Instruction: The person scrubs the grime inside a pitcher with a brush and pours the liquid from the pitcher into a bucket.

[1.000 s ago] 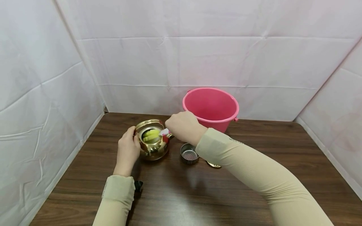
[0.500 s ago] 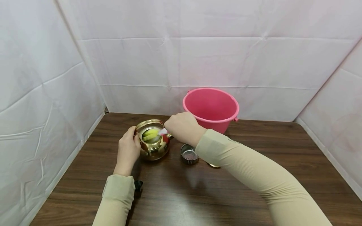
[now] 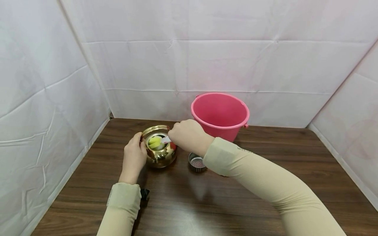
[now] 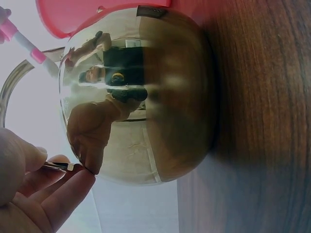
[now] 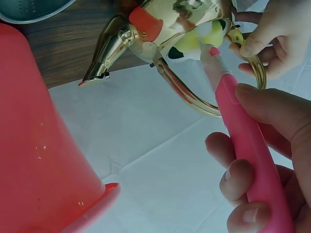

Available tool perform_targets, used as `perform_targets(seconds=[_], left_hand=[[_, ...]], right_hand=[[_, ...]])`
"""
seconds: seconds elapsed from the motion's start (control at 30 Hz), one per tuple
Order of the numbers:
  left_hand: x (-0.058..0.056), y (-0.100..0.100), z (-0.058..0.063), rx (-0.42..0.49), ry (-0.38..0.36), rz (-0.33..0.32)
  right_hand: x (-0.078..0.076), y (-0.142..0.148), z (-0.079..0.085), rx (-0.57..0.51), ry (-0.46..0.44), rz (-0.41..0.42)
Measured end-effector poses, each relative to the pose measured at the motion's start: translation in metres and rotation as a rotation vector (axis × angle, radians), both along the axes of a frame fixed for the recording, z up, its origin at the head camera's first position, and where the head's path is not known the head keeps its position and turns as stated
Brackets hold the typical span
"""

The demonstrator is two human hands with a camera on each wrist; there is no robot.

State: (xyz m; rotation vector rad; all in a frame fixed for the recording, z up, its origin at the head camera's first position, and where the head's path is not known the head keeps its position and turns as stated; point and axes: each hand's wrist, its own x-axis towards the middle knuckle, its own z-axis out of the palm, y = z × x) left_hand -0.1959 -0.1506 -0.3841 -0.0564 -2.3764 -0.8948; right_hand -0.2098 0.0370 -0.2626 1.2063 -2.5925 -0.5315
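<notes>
Nearest the person, two beige sleeves [image 3: 122,203] are reaching forward over the dark wooden worktop [image 3: 183,209], and a small dark object [image 3: 144,194] is lying on it just beside the left sleeve's cuff. The left hand [image 3: 133,157] is resting against the left side of a shiny gold kettle [image 3: 159,154], its fingers [image 4: 68,187] curling round the rim of the kettle's open top, as the left wrist view is showing close up, where the polished belly is mirroring the hand. The kettle is standing upright on the worktop, left of centre, with its thin handle [image 5: 187,92] swung toward the back and its spout [image 5: 104,56] pointing toward the right. The right hand [image 3: 189,135] is hovering just above and to the right of the kettle's mouth, its fingers [image 5: 272,109] clamping a pink brush handle [image 5: 248,145]. The yellow-green sponge head [image 3: 155,142] of that brush is sitting inside the kettle's opening. Just right of the kettle, partly under the right forearm, a small round metal strainer [image 3: 196,162] is lying on the worktop with its holed bottom showing. Farther back, a pink bucket [image 3: 220,113] is standing upright near the rear edge of the worktop, well apart from the kettle. Creased white sheeting [image 3: 189,59] is closing in the back and both sides.
</notes>
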Motion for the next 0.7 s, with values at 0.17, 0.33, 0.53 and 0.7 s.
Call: perform_targets(seconds=[0.17, 0.33, 0.53, 0.7], left_hand=[[-0.0003, 0.0005, -0.0002, -0.004, 0.010, 0.001], [0.0004, 0.0010, 0.0000, 0.004, -0.001, 0.005], [0.0006, 0.0009, -0.0007, 0.012, -0.009, 0.010], [0.0011, 0.0014, -0.0013, 0.009, 0.011, 0.012]], right_hand=[[0.0011, 0.0011, 0.0011, 0.010, 0.000, 0.009], [0.0010, 0.0028, 0.0010, 0.014, 0.017, 0.040], [0.0010, 0.0054, 0.0012, 0.008, 0.033, 0.066], [0.0017, 0.0073, 0.0011, 0.016, 0.037, 0.069]])
